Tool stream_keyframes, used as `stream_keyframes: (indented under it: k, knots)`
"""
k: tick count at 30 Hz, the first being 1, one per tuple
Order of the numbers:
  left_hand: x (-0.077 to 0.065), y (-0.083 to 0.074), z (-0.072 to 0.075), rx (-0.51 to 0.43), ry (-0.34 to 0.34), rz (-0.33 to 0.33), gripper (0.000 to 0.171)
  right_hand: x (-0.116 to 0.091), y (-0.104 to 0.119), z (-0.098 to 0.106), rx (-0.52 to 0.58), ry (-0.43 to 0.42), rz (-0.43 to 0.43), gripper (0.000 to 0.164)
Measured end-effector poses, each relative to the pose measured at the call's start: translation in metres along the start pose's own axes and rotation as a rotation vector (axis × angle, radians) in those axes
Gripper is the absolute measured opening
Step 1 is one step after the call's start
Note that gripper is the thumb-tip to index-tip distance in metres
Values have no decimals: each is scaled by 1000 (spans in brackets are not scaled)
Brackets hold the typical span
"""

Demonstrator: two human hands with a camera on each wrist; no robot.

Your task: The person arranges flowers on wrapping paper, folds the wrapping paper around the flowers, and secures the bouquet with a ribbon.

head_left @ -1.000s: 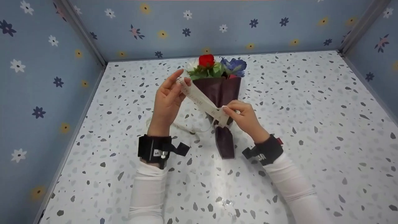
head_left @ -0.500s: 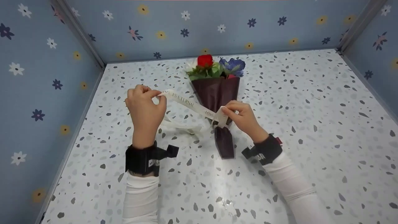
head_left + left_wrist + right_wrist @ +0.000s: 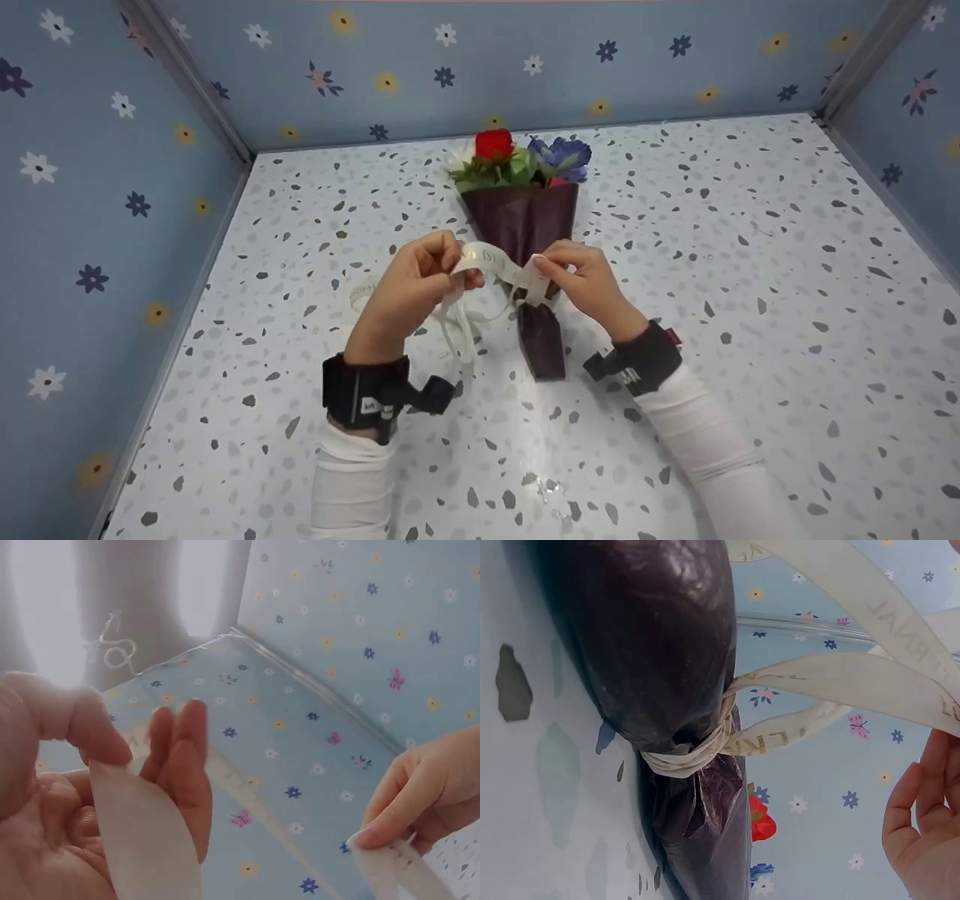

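Note:
A flower bouquet in dark maroon wrapping (image 3: 510, 214) lies on the table, its red and blue blooms toward the back wall. A cream printed ribbon (image 3: 686, 761) is wound around its narrow neck, with loose strips leading off. Over that tie, my right hand (image 3: 592, 281) pinches the ribbon between thumb and forefinger. My left hand (image 3: 409, 289), to the left of the bouquet, holds a length of the same ribbon, which arches between both hands. In the left wrist view the ribbon (image 3: 146, 829) passes between thumb and fingers, and its tail hangs below the hand in the head view.
The speckled white table (image 3: 757, 360) is bordered by blue floral panels (image 3: 495, 67) at the back and sides. Another loop of ribbon (image 3: 364, 292) shows beyond my left wrist. A small clear scrap (image 3: 553, 495) lies near the front.
My left hand first swung from beside the blooms out to the left, drawing the ribbon straight. Now it is back near the right hand, with the ribbon curled. The right hand stays in place.

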State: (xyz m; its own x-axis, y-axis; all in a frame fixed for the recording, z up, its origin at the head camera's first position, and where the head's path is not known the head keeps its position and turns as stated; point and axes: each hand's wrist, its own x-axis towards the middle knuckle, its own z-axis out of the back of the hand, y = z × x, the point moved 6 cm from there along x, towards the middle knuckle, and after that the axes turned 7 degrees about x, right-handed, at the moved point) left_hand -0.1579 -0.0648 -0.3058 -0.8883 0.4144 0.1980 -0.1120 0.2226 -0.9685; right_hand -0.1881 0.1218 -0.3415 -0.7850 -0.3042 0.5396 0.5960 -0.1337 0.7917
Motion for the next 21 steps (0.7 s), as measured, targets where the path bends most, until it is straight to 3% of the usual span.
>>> stream_keyframes:
  k: [2, 4, 8, 11, 15, 18, 21]
  knots:
    - [1, 3, -7, -24, 12, -8, 21, 0, 0, 1, -1, -3, -7, 14]
    - [2, 9, -15, 37, 32, 11, 19, 1, 1, 2, -3, -4, -18, 15]
    - [3, 31, -31, 241, 139, 140, 6, 0, -2, 3, -10, -13, -54, 15]
    - [1, 53, -36, 344, 238, 238, 19, -2, -8, 4, 5, -16, -67, 15]
    - [0, 84, -40, 523, 311, 323, 16, -3, -24, 4, 29, -20, -60, 14]
    - [3, 104, -49, 638, 289, 324, 13, -3, -33, 6, 24, -20, -41, 14]
    - [11, 115, -59, 772, 203, 228, 14, -3, -33, 8, 14, -8, -5, 14]
